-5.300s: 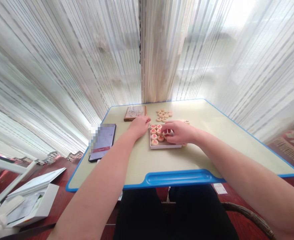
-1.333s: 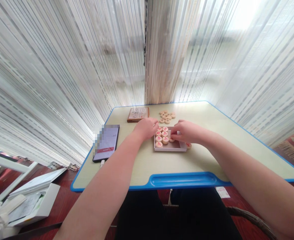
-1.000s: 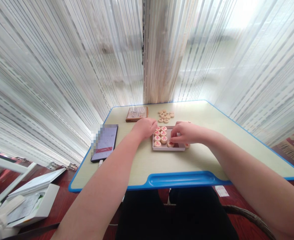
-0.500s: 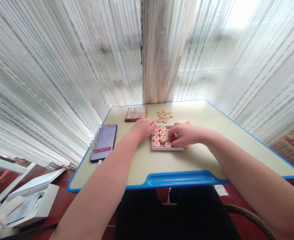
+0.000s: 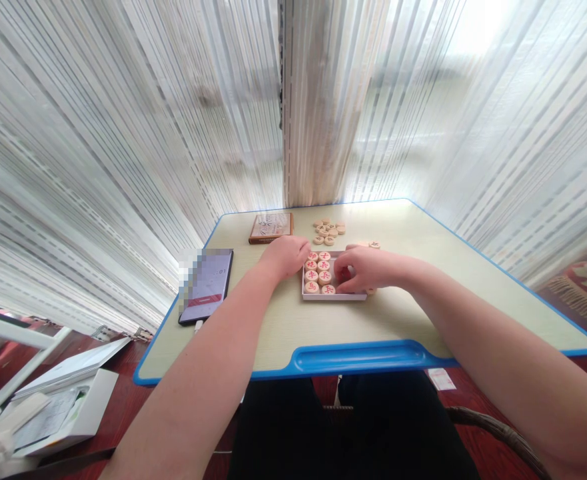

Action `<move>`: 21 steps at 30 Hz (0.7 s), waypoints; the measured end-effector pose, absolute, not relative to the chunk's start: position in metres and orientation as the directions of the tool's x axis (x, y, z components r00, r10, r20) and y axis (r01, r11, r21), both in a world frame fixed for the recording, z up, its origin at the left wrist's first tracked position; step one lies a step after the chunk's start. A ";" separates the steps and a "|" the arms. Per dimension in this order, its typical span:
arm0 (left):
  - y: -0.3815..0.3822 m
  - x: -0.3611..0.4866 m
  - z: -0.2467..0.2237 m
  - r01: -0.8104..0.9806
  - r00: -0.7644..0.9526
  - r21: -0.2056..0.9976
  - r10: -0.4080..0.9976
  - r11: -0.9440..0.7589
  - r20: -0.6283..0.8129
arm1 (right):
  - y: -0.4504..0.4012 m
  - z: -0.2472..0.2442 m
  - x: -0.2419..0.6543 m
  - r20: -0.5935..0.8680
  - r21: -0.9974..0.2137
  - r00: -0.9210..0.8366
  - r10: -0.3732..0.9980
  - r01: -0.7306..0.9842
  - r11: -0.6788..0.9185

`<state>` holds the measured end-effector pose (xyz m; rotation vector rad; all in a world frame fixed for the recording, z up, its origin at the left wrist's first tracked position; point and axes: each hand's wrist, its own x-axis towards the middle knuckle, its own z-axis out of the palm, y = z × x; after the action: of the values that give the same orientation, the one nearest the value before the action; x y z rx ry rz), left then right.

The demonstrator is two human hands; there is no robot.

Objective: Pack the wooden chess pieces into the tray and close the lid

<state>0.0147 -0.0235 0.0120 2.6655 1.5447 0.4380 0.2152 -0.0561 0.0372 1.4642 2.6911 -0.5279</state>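
A shallow white box [image 5: 334, 298] stands on the table, with two columns of round wooden xiangqi pieces [image 5: 324, 265] bearing red characters along its left side. My left hand [image 5: 287, 256] is closed at the back left corner of the box, fingers curled on its edge. Over the right half of the box, my right hand [image 5: 366, 268] has its thumb and fingers bent inward around a red-marked piece, mostly hidden by them. The thumb tip is beside the front piece [image 5: 328, 290] of the second column. A few more pieces [image 5: 374, 245] show partly behind my right hand.
Several loose pieces with dark characters [image 5: 329, 231] lie in a cluster behind the box. A brown-edged flat box or book [image 5: 272, 228] is at the back left. A phone [image 5: 207, 287] with a cable rests on the left. The table [image 5: 373, 327] has a blue rim and front tray.
The front red piece of the second column has slid left, up close to the corner piece. My right hand has shifted slightly left; my left hand stays at the box corner.
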 end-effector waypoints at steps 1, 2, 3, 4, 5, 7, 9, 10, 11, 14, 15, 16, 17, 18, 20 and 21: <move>-0.023 0.015 0.012 0.847 0.466 0.165 0.855 -0.505 0.227 | -0.056 0.037 0.215 -0.184 -0.277 -0.562 0.807 0.817 0.506; -0.023 0.015 0.012 0.848 0.465 0.163 0.855 -0.504 0.228 | -0.055 0.036 0.215 -0.180 -0.276 -0.568 0.803 0.813 0.513; -0.023 0.015 0.011 0.849 0.464 0.162 0.855 -0.504 0.230 | -0.055 0.035 0.215 -0.174 -0.277 -0.573 0.801 0.809 0.518; -0.022 0.015 0.011 0.848 0.465 0.160 0.855 -0.505 0.232 | -0.055 0.035 0.215 -0.170 -0.278 -0.578 0.798 0.805 0.524; -0.022 0.015 0.010 0.848 0.465 0.159 0.854 -0.505 0.233 | -0.055 0.034 0.215 -0.168 -0.280 -0.579 0.798 0.804 0.525; -0.021 0.015 0.010 0.847 0.467 0.160 0.853 -0.507 0.232 | -0.055 0.034 0.215 -0.169 -0.276 -0.568 0.806 0.812 0.514; -0.021 0.014 0.009 0.845 0.468 0.164 0.853 -0.508 0.232 | -0.055 0.034 0.214 -0.170 -0.262 -0.554 0.815 0.823 0.504; -0.021 0.014 0.009 0.844 0.469 0.167 0.852 -0.510 0.234 | -0.055 0.034 0.214 -0.169 -0.256 -0.551 0.817 0.825 0.504; -0.021 0.014 0.009 0.842 0.470 0.169 0.850 -0.512 0.236 | -0.055 0.034 0.214 -0.164 -0.252 -0.554 0.816 0.823 0.508; -0.021 0.014 0.009 0.842 0.467 0.170 0.850 -0.511 0.242 | -0.054 0.033 0.214 -0.151 -0.256 -0.575 0.804 0.809 0.530; -0.021 0.014 0.009 0.843 0.466 0.170 0.851 -0.509 0.241 | -0.054 0.032 0.214 -0.150 -0.262 -0.577 0.803 0.806 0.530; -0.021 0.014 0.009 0.845 0.464 0.170 0.852 -0.508 0.241 | -0.053 0.032 0.214 -0.152 -0.268 -0.576 0.803 0.806 0.527; -0.021 0.014 0.009 0.845 0.463 0.170 0.853 -0.507 0.241 | -0.053 0.032 0.214 -0.157 -0.276 -0.575 0.803 0.806 0.524; -0.021 0.014 0.009 0.845 0.463 0.169 0.852 -0.507 0.242 | -0.053 0.032 0.215 -0.164 -0.283 -0.576 0.801 0.805 0.522; -0.021 0.014 0.009 0.845 0.464 0.166 0.851 -0.508 0.245 | -0.053 0.032 0.216 -0.175 -0.299 -0.584 0.793 0.799 0.522; -0.021 0.014 0.009 0.846 0.464 0.164 0.851 -0.508 0.245 | -0.053 0.033 0.216 -0.178 -0.305 -0.586 0.790 0.797 0.522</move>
<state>0.0143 -0.0211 0.0090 2.6714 1.5493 0.4646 0.2159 -0.0530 0.0326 1.4210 2.7255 -0.5604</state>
